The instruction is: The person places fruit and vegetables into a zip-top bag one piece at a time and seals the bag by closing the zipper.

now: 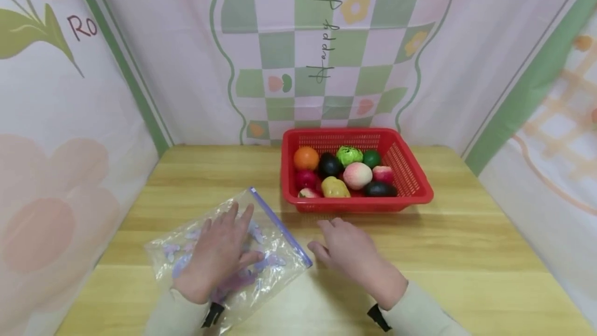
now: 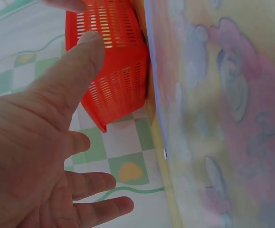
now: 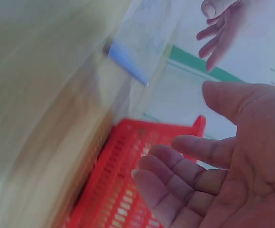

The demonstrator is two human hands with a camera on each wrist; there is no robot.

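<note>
A clear zip bag (image 1: 280, 274) with a purple slider edge and printed cartoon figures lies flat on the table, turned at an angle. Above it hovers my left hand (image 1: 216, 253), fingers spread and holding nothing; the left wrist view shows a gap between that hand (image 2: 37, 156) and the bag (image 2: 194, 123). My right hand (image 1: 352, 253) is just right of the bag's purple edge, in front of the red basket (image 1: 359, 205). Its fingers are loosely bent, with nothing in the palm, as the right wrist view shows (image 3: 213, 175).
Inside the basket are an orange (image 1: 306, 158), a yellow potato-like piece (image 1: 335, 187), a pink peach (image 1: 357, 176), a green cabbage-like piece (image 1: 349, 155), a dark oval piece (image 1: 380, 189) and several others. Printed curtains (image 1: 196, 66) border the wooden table (image 1: 466, 253) at the back and sides.
</note>
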